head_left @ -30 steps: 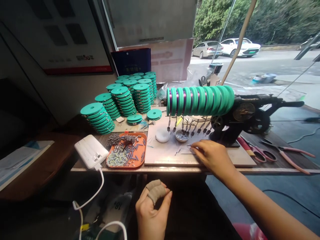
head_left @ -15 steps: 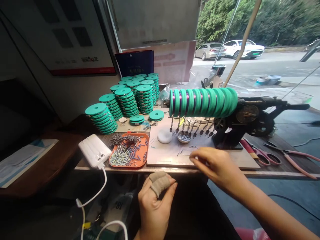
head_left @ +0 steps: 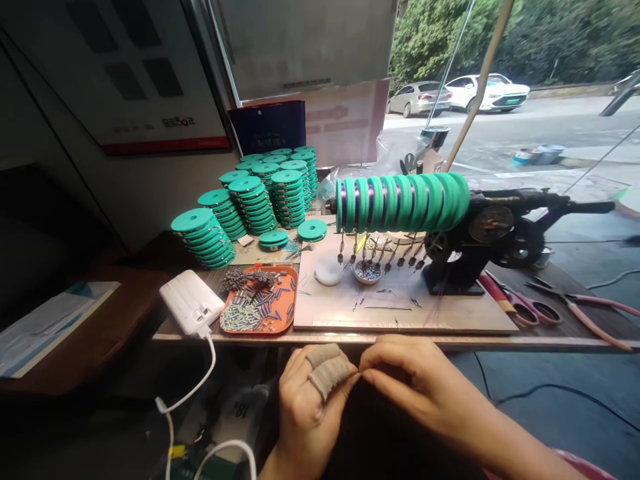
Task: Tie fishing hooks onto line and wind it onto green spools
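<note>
1. The workbench (head_left: 555,333) runs past the right edge of view, its far parts hidden behind what stands on it.
2. The black winding machine (head_left: 493,223) stands right, bearing a row of green spools (head_left: 400,203) that overlap too closely to count surely; dark weights (head_left: 387,267) hang beneath.
3. A pale board (head_left: 320,313) lies in the middle, its far side partly hidden.
4. Stacks of green spools (head_left: 246,203) stand far left, nearer ones covering those behind.
5. The left hand (head_left: 313,400), two fingers wrapped in cloth, and the right hand (head_left: 415,373) meet before the bench's near edge, fingertips pinched closed; both wrists slant out of view.
6. Left, an orange tray (head_left: 294,293) holds pieces too crowded to separate.
7. Between the fingertips is perhaps a fine strand, too small to tell.
</note>
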Demonstrator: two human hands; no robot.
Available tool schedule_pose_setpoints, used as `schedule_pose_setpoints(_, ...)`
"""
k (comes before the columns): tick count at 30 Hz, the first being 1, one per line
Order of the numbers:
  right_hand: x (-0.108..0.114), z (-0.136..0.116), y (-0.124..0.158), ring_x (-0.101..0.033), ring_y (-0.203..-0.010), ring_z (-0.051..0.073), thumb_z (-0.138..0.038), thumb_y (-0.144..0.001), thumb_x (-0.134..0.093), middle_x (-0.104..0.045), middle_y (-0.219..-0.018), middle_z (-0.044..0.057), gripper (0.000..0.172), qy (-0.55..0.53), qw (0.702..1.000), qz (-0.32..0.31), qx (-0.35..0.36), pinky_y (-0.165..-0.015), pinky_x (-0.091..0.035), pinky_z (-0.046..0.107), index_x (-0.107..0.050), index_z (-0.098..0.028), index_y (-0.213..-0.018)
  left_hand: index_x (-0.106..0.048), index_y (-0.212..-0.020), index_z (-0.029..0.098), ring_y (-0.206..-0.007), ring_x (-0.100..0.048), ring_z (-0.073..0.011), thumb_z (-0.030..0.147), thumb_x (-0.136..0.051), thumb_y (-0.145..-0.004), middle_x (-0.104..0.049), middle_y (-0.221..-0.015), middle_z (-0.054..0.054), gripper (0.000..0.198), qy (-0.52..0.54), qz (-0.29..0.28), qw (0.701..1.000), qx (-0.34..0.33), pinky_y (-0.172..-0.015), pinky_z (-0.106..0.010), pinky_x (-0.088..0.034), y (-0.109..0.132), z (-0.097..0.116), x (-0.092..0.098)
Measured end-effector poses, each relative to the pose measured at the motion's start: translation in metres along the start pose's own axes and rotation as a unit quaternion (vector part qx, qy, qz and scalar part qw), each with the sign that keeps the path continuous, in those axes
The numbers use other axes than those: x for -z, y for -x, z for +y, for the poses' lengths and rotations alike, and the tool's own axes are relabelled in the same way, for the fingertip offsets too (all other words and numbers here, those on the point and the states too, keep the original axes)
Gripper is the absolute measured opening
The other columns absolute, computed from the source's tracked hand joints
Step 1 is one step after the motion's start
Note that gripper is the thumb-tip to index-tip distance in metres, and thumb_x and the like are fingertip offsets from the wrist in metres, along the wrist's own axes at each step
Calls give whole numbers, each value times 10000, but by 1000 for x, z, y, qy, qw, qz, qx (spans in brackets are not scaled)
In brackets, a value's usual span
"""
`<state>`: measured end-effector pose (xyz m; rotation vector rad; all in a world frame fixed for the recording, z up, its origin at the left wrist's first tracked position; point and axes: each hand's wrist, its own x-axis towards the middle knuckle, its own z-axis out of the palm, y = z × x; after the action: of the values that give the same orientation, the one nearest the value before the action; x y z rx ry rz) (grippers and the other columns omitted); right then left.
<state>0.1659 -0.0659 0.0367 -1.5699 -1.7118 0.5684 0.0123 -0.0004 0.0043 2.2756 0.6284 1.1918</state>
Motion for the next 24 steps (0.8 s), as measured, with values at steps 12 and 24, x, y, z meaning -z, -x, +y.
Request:
schedule_pose_setpoints(12, -24, 4, 9, -561, -613, 113, -263, -809, -529, -626, -664, -7, 165, -162, 980, 74, -93, -576, -422, 192, -619, -171, -706, -656, -668, 183, -633, -620, -148, 177, -670, -691, -651, -675, -12, 27, 109, 65, 976, 178, -584, -229, -519, 16, -2, -15)
schedule_pose_setpoints(24, -26, 3, 10, -527, -586, 118, -286, -823, -491, -610, -636, -4, 215, -150, 981, 34, -121, -547, -397, 200, -623, -162, -706, -654, -675, 196, -643, -618, -137, 159, -686, -669, -650, -681, 7, 50, 107, 81, 974, 185, -598, -215, -511, 23, -4, -17)
